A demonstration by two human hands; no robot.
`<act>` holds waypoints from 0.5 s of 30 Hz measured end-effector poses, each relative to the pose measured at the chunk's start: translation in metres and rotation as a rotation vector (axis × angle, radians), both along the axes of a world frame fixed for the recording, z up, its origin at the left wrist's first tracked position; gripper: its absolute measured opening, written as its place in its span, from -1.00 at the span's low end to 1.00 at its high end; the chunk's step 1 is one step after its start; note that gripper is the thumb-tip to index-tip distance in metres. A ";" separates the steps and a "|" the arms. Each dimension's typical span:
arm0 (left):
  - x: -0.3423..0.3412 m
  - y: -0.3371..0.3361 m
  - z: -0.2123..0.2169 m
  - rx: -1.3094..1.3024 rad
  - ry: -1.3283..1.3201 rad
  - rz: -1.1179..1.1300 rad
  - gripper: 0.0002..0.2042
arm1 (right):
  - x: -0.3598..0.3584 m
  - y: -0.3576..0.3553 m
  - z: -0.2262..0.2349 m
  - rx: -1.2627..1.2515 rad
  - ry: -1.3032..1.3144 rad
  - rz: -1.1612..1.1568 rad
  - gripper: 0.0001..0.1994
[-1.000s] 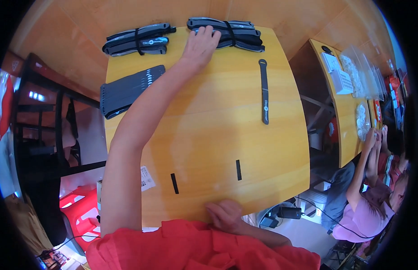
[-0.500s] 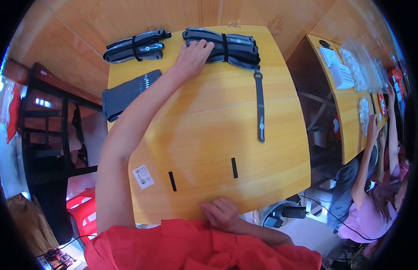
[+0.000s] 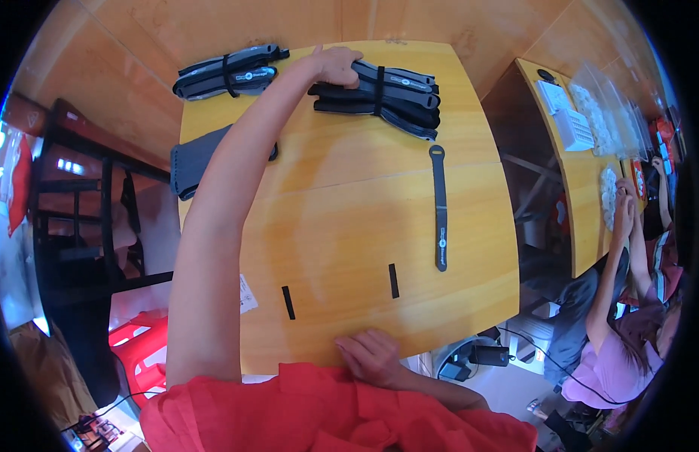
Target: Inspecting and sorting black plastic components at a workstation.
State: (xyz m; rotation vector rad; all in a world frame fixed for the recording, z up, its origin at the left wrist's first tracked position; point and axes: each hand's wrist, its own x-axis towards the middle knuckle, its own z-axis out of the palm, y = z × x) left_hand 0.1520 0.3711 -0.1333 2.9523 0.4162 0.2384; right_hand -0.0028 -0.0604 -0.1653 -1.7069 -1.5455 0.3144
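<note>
The banded bundle of straps lies at the far side of the counter, and the left hand has its grip closed on the bundle's far left corner. Holding the corner probably lets one hand shift the whole bundle, while the black band around its middle seems to keep the straps together. Just nearside of the bundle's right end lies a loose strap; whether they touch I cannot tell. Left of the bundle are a second banded bundle and, nearer, a stack of flat straps, partly behind the forearm. Well nearside of it lie two black strips; beyond those, farthest from the bundle, the right hand rests curled at the counter's edge, perhaps for support; its grip is hidden, so I cannot tell what it holds.

Since half a second ago, the bundle and loose strap have come nearer the person.
</note>
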 end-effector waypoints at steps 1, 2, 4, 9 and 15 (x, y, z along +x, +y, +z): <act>0.004 0.002 0.016 -0.155 0.187 -0.019 -0.41 | 0.000 -0.001 -0.002 -0.004 0.007 -0.001 -0.84; 0.005 0.006 0.024 -0.309 0.375 -0.034 -0.39 | -0.002 -0.003 -0.005 0.002 0.007 0.001 -0.84; 0.001 0.012 0.019 -0.406 0.353 -0.029 -0.37 | -0.003 -0.005 -0.005 0.006 0.016 0.000 -0.84; -0.010 0.006 0.028 -0.481 0.213 0.016 -0.40 | 0.002 0.001 -0.002 0.026 0.030 -0.006 -0.87; -0.031 0.020 0.041 -0.579 -0.200 0.098 -0.44 | -0.002 0.000 -0.003 0.060 0.020 -0.020 -0.89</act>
